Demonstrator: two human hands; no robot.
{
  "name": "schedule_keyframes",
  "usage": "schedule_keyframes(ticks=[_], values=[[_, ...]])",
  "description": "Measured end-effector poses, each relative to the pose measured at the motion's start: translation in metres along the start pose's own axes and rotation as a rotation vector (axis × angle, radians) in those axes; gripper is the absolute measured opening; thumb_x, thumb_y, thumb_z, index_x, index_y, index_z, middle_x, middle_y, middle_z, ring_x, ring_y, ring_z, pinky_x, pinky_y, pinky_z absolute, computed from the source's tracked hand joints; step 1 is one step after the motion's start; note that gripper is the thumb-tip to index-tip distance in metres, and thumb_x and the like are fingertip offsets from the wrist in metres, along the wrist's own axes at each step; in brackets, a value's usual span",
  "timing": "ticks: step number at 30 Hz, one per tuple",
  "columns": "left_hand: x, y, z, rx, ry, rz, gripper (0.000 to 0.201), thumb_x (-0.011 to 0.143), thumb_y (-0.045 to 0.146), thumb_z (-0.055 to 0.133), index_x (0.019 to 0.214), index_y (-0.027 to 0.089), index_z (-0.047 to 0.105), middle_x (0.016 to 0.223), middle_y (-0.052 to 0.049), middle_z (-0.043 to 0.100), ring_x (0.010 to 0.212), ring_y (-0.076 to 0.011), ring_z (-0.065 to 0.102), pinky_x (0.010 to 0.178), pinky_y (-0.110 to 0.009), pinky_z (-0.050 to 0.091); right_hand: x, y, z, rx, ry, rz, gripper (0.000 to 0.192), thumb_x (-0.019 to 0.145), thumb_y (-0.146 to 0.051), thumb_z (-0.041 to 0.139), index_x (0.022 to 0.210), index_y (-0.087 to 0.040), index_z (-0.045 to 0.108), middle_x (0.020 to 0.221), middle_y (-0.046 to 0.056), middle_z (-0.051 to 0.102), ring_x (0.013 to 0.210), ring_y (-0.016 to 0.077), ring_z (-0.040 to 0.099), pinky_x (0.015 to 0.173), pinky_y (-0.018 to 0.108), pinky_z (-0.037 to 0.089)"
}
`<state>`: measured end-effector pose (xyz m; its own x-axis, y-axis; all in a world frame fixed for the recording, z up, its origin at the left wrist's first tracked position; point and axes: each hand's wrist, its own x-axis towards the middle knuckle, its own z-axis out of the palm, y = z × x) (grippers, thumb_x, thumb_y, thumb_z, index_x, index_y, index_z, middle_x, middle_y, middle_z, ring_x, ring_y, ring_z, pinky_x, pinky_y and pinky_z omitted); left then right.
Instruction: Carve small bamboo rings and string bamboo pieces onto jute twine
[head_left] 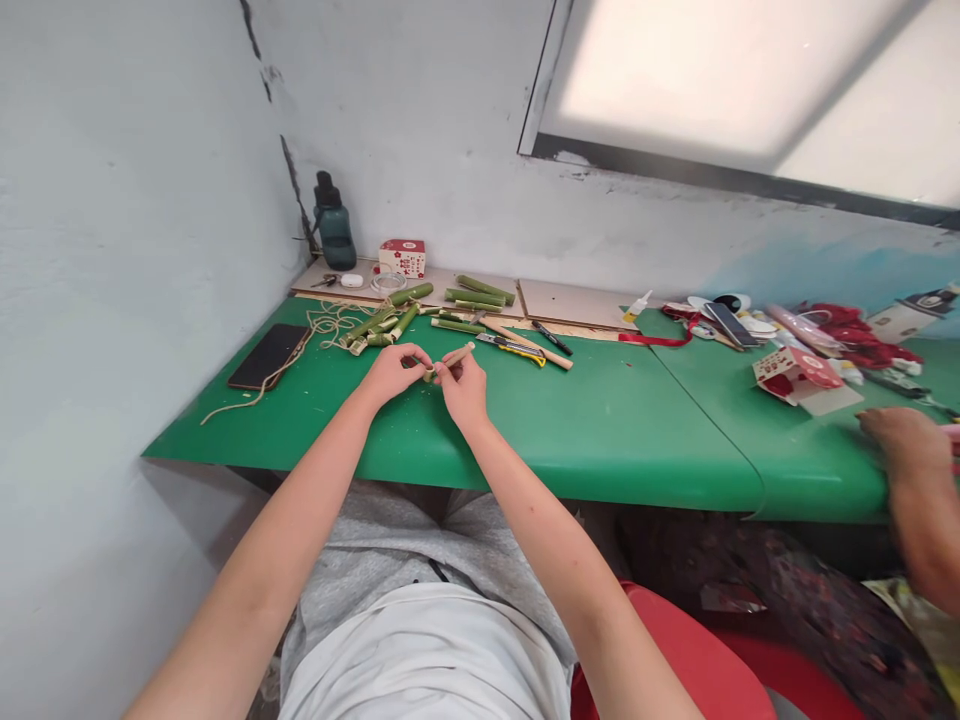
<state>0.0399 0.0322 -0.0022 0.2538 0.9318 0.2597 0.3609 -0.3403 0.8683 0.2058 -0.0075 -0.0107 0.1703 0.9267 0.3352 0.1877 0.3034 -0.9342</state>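
Close together over the green tabletop point(555, 430), both my hands work at a small pale bamboo piece point(429, 376). The fingers of my left hand point(396, 374) are curled and pinch its left side. In my right hand point(463, 388) is a light wooden stick point(459, 353), its rounded end pointing up and right; the fingertips also meet the bamboo piece. The fingers partly hide where stick and piece touch. Just beyond lie cut green bamboo lengths point(480, 298), a yellow utility knife point(514, 347), a wooden-handled tool point(536, 345) and a black marker point(552, 338).
Left, a phone point(268, 356) lies beside tangled twine point(330, 322). Behind stand a dark bottle point(335, 235) and a red-white box point(403, 258). At right are an open box point(802, 378), red ribbon point(660, 338), a glue bottle point(636, 307) and another person's hand point(904, 440).
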Motion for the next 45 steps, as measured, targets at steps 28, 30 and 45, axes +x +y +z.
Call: schedule_keyframes(ticks=[28, 30, 45], values=[[0.0011, 0.0008, -0.0005, -0.021, -0.019, -0.011, 0.019, 0.076, 0.026, 0.065, 0.083, 0.017, 0.08, 0.067, -0.001, 0.069, 0.063, -0.0147, 0.055, 0.061, -0.027, 0.042, -0.0041, -0.0067, 0.0, -0.166, -0.053, -0.151, 0.02, 0.094, -0.042, 0.058, 0.082, -0.025, 0.057, 0.086, 0.004, 0.071, 0.069, 0.0181, 0.062, 0.069, 0.034, 0.051], [0.0013, 0.001, -0.0008, -0.028, -0.021, -0.008, 0.019, 0.075, 0.025, 0.065, 0.083, 0.017, 0.08, 0.071, -0.001, 0.072, 0.065, -0.0149, 0.057, 0.063, -0.028, 0.044, -0.0041, -0.0057, 0.0001, -0.187, -0.071, -0.169, 0.019, 0.094, -0.04, 0.059, 0.081, -0.025, 0.057, 0.085, 0.003, 0.07, 0.069, 0.0181, 0.061, 0.069, 0.034, 0.051], [0.0044, -0.0029, -0.0007, -0.109, -0.04, -0.063, 0.018, 0.074, 0.021, 0.069, 0.085, 0.016, 0.082, 0.08, -0.006, 0.079, 0.075, -0.021, 0.071, 0.075, -0.033, 0.057, -0.006, -0.0049, 0.0014, -0.249, -0.112, -0.197, 0.019, 0.094, -0.036, 0.06, 0.078, -0.026, 0.055, 0.078, 0.003, 0.067, 0.068, 0.0205, 0.06, 0.068, 0.034, 0.049]])
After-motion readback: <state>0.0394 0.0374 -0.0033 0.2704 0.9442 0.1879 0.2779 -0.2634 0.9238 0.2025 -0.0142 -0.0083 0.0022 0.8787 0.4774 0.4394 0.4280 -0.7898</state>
